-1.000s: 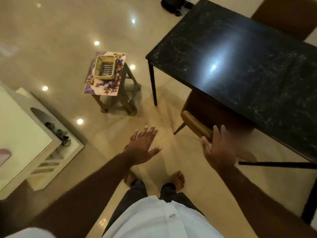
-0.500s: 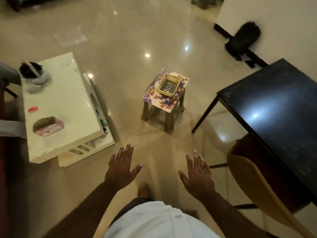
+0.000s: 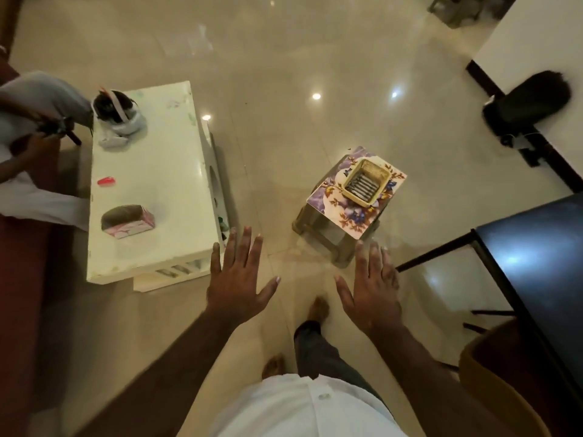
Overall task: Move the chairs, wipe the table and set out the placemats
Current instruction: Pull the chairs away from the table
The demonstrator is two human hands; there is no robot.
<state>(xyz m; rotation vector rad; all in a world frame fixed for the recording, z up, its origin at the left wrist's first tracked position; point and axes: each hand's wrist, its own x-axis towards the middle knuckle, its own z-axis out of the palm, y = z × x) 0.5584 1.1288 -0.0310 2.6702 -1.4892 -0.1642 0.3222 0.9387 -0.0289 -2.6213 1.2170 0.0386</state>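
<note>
The black marble table (image 3: 536,279) shows only its left corner at the right edge. A brown chair (image 3: 498,383) with a tan rim is tucked under it at the lower right. Floral placemats (image 3: 334,203) lie on a small stool (image 3: 318,231) in the middle, with a yellow basket (image 3: 366,182) on top of them. My left hand (image 3: 236,279) and my right hand (image 3: 372,288) hover over the floor with fingers spread, both holding nothing. The right hand is just short of the stool's near corner.
A white low table (image 3: 151,190) stands at the left with a tissue box (image 3: 127,222), a small red item (image 3: 105,181) and a dark bowl (image 3: 115,108). Another person sits at the far left. A black bag (image 3: 527,102) lies by the wall.
The view has swung left, away from the black table and chair. My right hand has left the chair back. Both hands now hang spread over the floor, nearer the stool.
</note>
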